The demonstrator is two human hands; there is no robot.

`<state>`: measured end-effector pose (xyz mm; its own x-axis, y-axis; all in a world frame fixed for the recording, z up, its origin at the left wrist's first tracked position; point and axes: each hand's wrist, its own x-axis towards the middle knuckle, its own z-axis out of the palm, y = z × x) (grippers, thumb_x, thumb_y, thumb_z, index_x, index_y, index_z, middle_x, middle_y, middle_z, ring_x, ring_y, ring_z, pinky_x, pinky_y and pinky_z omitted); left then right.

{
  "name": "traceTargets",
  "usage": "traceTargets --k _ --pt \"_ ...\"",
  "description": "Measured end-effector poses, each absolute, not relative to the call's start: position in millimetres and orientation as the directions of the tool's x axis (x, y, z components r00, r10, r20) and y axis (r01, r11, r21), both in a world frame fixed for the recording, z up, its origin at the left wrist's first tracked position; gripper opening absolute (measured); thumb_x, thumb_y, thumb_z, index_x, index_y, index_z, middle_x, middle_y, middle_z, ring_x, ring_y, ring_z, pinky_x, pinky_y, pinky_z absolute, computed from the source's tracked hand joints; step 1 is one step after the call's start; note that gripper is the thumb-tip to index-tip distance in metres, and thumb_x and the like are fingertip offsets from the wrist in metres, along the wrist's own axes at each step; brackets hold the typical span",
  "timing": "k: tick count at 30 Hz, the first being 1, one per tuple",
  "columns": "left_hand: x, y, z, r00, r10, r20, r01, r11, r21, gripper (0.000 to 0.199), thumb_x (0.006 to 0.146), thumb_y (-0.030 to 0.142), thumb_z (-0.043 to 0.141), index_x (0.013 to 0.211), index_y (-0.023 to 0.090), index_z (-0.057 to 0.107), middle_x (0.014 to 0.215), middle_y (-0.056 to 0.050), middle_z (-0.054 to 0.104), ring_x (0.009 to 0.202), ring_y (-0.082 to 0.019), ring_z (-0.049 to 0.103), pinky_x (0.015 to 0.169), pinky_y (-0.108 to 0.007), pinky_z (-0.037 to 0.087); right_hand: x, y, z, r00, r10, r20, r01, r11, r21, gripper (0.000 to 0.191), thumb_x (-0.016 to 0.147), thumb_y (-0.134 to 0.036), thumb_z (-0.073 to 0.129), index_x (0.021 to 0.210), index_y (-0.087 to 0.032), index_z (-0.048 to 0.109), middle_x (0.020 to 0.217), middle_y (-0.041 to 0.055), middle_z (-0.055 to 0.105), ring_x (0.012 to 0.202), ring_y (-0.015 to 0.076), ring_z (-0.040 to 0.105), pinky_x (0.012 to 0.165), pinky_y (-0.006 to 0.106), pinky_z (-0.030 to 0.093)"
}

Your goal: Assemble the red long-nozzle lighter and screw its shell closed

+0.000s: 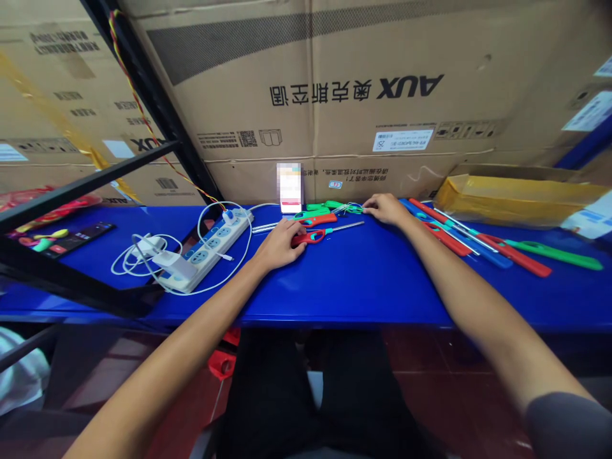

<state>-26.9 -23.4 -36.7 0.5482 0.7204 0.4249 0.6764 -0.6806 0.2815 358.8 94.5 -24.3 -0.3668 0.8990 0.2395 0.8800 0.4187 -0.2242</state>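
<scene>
My left hand [280,245] lies on the blue table with its fingers curled over the handle end of a red long-neck lighter [313,238], whose metal tube points right. Just behind it is an orange-red and green lighter [322,220], with another green lighter [325,207] further back. My right hand [386,209] is closed in a pinch at the right end of this group, by thin green strands [354,208]. What its fingertips hold is too small to make out.
More red, blue and green lighters [478,239] lie at the right, before a yellow-taped carton [516,197]. A lit phone [290,188] leans on the large cardboard box [335,127]. A power strip [210,245] with white cables and a black frame [143,83] stand left.
</scene>
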Motion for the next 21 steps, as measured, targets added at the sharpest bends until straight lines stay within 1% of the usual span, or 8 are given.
traceTargets --k 6,12,17,21 --pt "-27 -24 -36 0.546 0.726 0.419 0.677 -0.677 0.29 0.016 0.094 0.027 0.064 0.109 0.022 0.063 0.111 -0.01 0.071 0.106 -0.031 0.061 0.094 -0.049 0.052 363 98 -26 -0.356 0.903 0.239 0.881 0.41 -0.236 0.025 0.099 -0.025 0.072 0.118 -0.021 0.088 0.119 0.0108 0.086 0.106 0.0291 0.078 0.099 0.039 0.058" --pt "-26 -26 -34 0.546 0.73 0.412 0.676 -0.674 0.299 0.015 0.094 0.027 0.064 0.109 0.023 0.063 0.112 -0.01 0.072 0.107 -0.031 0.062 0.095 -0.049 0.052 366 102 -30 -0.37 0.89 0.268 0.868 0.433 -0.241 0.022 0.096 -0.026 0.074 0.112 -0.023 0.088 0.114 0.0111 0.086 0.101 0.0301 0.077 0.095 0.041 0.059" --pt "-26 -27 -32 0.546 0.73 0.411 0.675 -0.674 0.301 0.013 0.093 0.025 0.065 0.106 0.023 0.062 0.111 -0.008 0.073 0.106 -0.031 0.062 0.095 -0.048 0.052 369 104 -28 -0.365 0.88 0.303 0.859 0.444 -0.256 0.021 0.092 -0.029 0.079 0.111 -0.023 0.088 0.108 0.0105 0.084 0.095 0.0278 0.076 0.088 0.04 0.06" --pt "-26 -28 -31 0.544 0.731 0.413 0.673 -0.673 0.305 0.013 0.093 0.024 0.065 0.106 0.023 0.063 0.11 -0.008 0.073 0.108 -0.03 0.063 0.096 -0.048 0.052 370 102 -25 -0.355 0.878 0.321 0.852 0.445 -0.277 0.02 0.092 -0.029 0.08 0.11 -0.023 0.087 0.107 0.0104 0.084 0.094 0.0272 0.076 0.087 0.039 0.059"
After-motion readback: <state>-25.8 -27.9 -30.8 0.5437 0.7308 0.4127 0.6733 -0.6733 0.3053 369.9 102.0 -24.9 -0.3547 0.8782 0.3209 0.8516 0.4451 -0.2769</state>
